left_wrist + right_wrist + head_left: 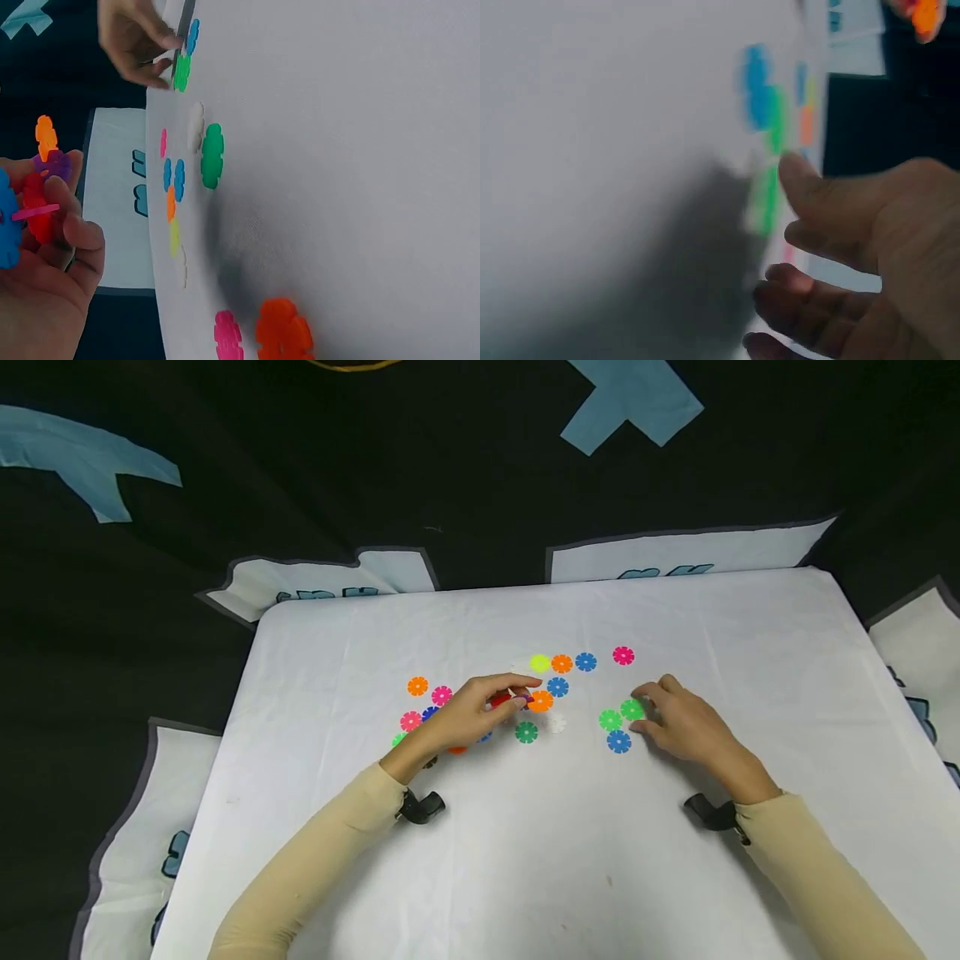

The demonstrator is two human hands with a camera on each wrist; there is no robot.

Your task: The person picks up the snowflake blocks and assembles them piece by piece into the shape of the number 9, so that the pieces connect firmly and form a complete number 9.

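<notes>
Tan sleeves (pixel 315 860) reach over the bench (pixel 540 860), where the left hand (pixel 480 706) holds joined discs (pixel 37 195) and the right hand (pixel 686 722), fingers apart, is right by a green disc (pixel 632 709) lying there, so picking up seems the step now, needing a gentle pinch.

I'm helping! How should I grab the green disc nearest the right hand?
The green disc lies flat with another green disc close on its left, so pinching its notched rim from the right, away from that neighbour, seems best.
</notes>
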